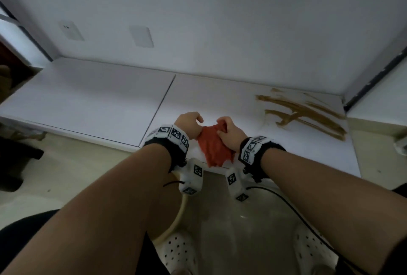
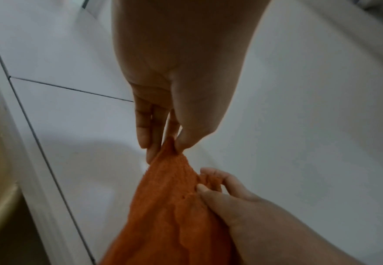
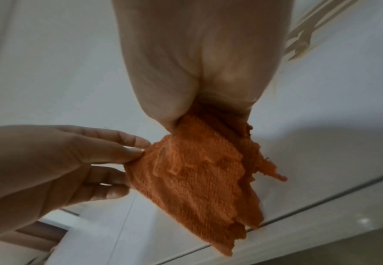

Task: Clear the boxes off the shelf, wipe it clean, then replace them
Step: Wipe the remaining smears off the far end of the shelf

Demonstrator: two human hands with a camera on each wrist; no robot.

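Observation:
An orange cloth (image 1: 214, 147) hangs between my two hands just above the front edge of the low white shelf (image 1: 99, 98). My left hand (image 1: 196, 120) pinches a corner of the cloth (image 2: 170, 206) between thumb and fingers (image 2: 154, 152). My right hand (image 1: 228, 128) grips a bunched part of the cloth (image 3: 197, 170) in its fist. Brown smears (image 1: 304, 111) streak the right end of the shelf, to the right of both hands. No boxes are in view.
A seam (image 1: 163, 100) splits the shelf into two panels. The white wall behind carries two cover plates (image 1: 142, 37). A side panel with a dark strip (image 1: 374, 76) closes the right end. My white perforated shoes (image 1: 178, 252) stand on the beige floor below.

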